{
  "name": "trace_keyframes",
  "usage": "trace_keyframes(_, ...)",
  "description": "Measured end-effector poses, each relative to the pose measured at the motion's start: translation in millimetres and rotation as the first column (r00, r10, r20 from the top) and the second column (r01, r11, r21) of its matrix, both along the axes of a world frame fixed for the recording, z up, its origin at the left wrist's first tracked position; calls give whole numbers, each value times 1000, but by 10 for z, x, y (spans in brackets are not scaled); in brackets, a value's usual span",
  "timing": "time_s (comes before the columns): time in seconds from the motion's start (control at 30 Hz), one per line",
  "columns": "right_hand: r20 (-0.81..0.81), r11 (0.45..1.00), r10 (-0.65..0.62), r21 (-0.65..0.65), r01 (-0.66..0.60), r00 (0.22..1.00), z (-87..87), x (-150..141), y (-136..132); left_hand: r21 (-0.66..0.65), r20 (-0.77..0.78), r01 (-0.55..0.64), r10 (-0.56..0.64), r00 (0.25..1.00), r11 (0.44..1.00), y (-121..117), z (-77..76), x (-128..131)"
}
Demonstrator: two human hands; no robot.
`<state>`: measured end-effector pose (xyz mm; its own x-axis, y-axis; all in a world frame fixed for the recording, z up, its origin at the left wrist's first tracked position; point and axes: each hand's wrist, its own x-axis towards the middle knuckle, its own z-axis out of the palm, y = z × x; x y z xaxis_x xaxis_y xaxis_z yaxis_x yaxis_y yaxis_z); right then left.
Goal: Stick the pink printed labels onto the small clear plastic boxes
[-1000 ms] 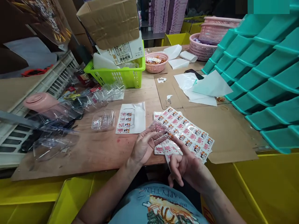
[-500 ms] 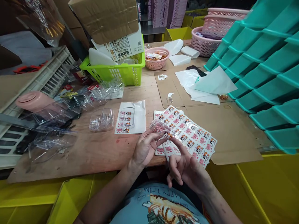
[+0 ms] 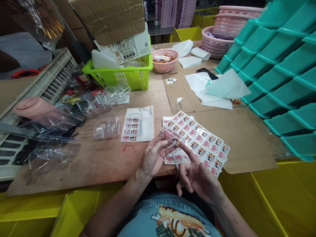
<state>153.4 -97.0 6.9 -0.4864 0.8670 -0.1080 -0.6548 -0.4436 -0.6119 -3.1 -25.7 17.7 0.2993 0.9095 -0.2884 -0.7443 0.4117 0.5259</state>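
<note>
A small clear plastic case (image 3: 163, 132) with a cat sticker (image 3: 177, 142) at its near end is pinched in my left hand (image 3: 153, 155). My right hand (image 3: 197, 176) is open, palm turned partly up, its index fingertip at the case's near right corner beside the sticker. The other fingers of that hand curl loosely with nothing in them. Beneath the case lie overlapping sticker sheets (image 3: 206, 144) printed with cats and pink lettering. To the left, another clear case rests on a partly used sticker sheet (image 3: 147, 123), and an empty clear case (image 3: 107, 126) stands beside that.
Clear plastic cases (image 3: 98, 103) clutter the left side near a pink bottle (image 3: 37, 107). A green basket (image 3: 138, 77) holding cardboard stands behind. A pink basket (image 3: 165, 67) contains small brown items. Stacked teal bins (image 3: 283, 79) rise on the right, near white papers (image 3: 224, 87).
Both hands keep almost the same pose around the clear case. The view has shifted very slightly; nothing else visibly moved.
</note>
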Motion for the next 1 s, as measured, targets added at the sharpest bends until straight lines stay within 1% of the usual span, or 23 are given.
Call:
trace_keyframes(0.2,36,1000,-16,-11,16,999,32,-16,-14,34,-12,4,-4,1000,999,-15,5,-5)
trace_keyframes(0.4,61,999,-37,-7,38,997,18,-64,-11,-13,-78,-22,21,997,1000,-2,24,0)
trace_keyframes(0.5,65,998,-58,1,58,996,16,-90,-12,-17,-109,-46,44,993,999,19,29,12)
trace_keyframes(0.73,38,997,-76,4,76,996,24,-81,-31,-5,-30,-15,15,999,1000,23,71,11)
trace_keyframes(1.0,42,997,-78,7,78,996,35,-65,-18,9,-50,-21,21,999,1000,8,90,32)
